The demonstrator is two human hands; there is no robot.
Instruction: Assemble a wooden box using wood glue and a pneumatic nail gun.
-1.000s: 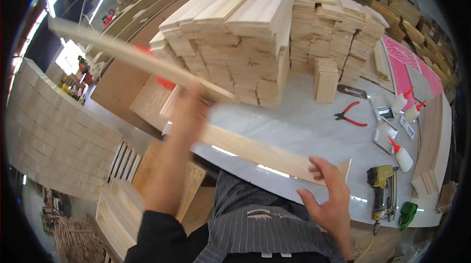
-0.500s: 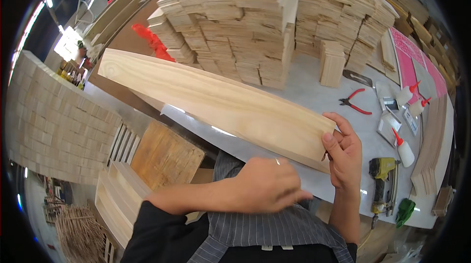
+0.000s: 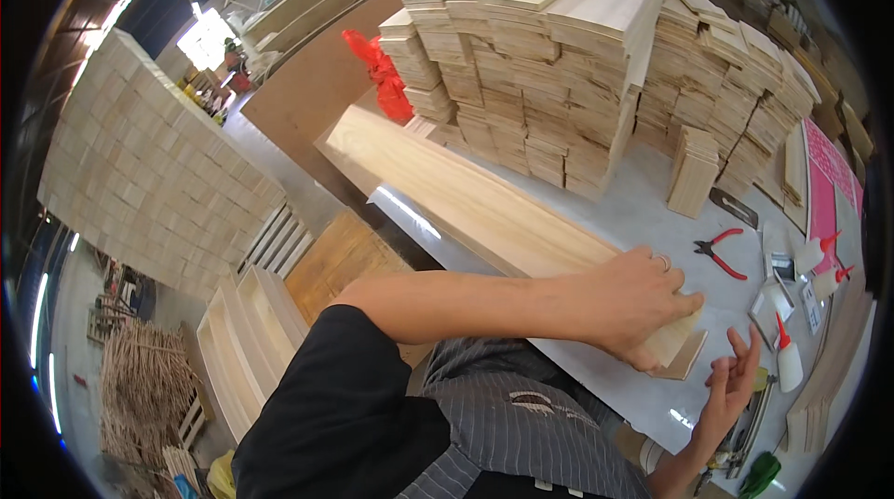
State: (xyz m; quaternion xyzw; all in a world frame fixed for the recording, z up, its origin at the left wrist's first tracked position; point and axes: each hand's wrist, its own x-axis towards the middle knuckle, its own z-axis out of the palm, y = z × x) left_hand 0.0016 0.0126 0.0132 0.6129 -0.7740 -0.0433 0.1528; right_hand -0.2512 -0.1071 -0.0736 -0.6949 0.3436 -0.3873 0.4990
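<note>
A long pale wooden board (image 3: 484,196) lies slantwise along the near edge of the grey-white table. My left hand (image 3: 643,299) has come across over its right end, and its fingers and thumb are wrapped over the edges there. Just past that hand, a thin wooden end (image 3: 687,357) sticks out underneath. My right hand (image 3: 731,383) is off the board, fingers apart and holding nothing. Close behind it is a nail gun (image 3: 752,415), mostly hidden by the hand. Farther back lie red-handled pliers (image 3: 719,253) and a white glue bottle (image 3: 789,364) with a red tip.
Tall stacks of wooden boards (image 3: 521,61) fill the far side of the table, with a small upright bundle (image 3: 694,171) beside them. Curved wooden strips (image 3: 819,387) lie at the right edge. On the left stand a wooden-topped stand (image 3: 340,257) and open wooden boxes (image 3: 247,331).
My left hand has moved right onto the board's end. My right hand has let go of the board and moved down to the right. The view has shifted, too.
</note>
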